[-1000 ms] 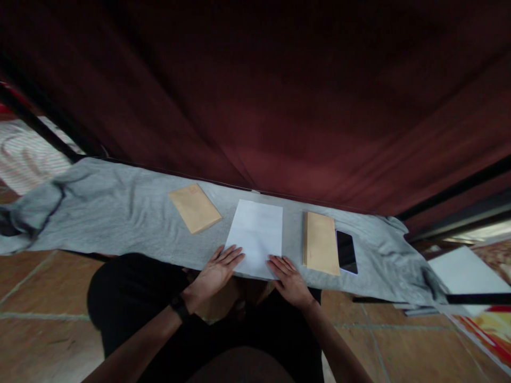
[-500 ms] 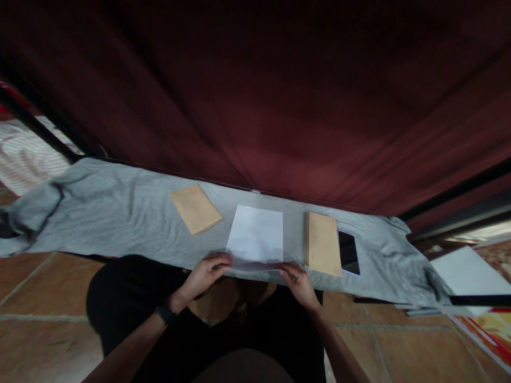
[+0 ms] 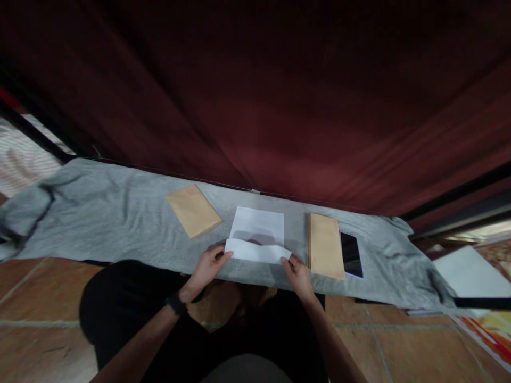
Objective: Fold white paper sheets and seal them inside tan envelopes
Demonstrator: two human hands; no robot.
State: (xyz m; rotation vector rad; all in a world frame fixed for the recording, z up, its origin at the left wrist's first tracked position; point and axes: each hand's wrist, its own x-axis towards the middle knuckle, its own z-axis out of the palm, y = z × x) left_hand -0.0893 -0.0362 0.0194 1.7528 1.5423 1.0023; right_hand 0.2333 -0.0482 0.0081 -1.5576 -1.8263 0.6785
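Note:
A white sheet of paper (image 3: 258,227) lies on the grey cloth (image 3: 120,223) in front of me. Its near edge is lifted and curled over toward the far edge. My left hand (image 3: 208,267) pinches the near left corner of the sheet. My right hand (image 3: 297,274) pinches the near right corner. One brown envelope (image 3: 192,209) lies to the left of the sheet. A stack of brown envelopes (image 3: 324,245) lies to its right.
A dark phone (image 3: 351,255) lies beside the envelope stack. A dark red curtain (image 3: 279,106) hangs right behind the cloth. White sheets (image 3: 467,271) lie on the tiled floor (image 3: 40,298) at the right. My legs in black are under my hands.
Both hands went from lying flat on the sheet's near edge to pinching its corners. They lifted that edge and are folding it away from me.

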